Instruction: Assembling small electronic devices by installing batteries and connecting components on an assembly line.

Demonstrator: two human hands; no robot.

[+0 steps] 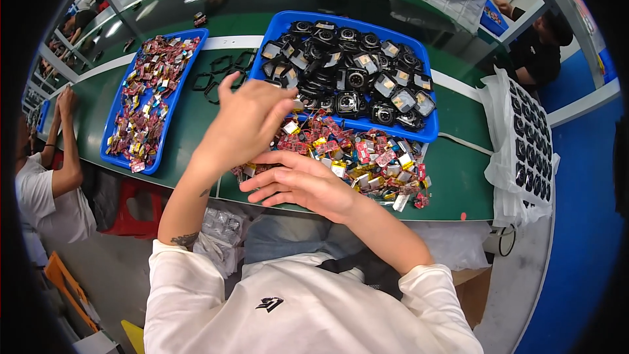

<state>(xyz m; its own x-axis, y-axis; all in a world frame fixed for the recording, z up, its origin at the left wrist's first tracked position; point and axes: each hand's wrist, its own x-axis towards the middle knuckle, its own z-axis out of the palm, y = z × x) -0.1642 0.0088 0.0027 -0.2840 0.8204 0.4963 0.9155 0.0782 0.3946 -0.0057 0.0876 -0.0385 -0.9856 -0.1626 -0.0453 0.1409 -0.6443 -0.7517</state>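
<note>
Both hands work over a loose pile of small red and yellow parts (367,160) lying on the green worktop (458,183), just in front of a blue tray of black round parts (350,72). The left hand (246,124) is raised above the pile, its fingers (278,101) bunched, perhaps pinching something too small to make out. The right hand (301,183) hovers flat beside the pile, fingers spread and holding nothing. Another blue tray of red parts (147,101) sits further left.
</note>
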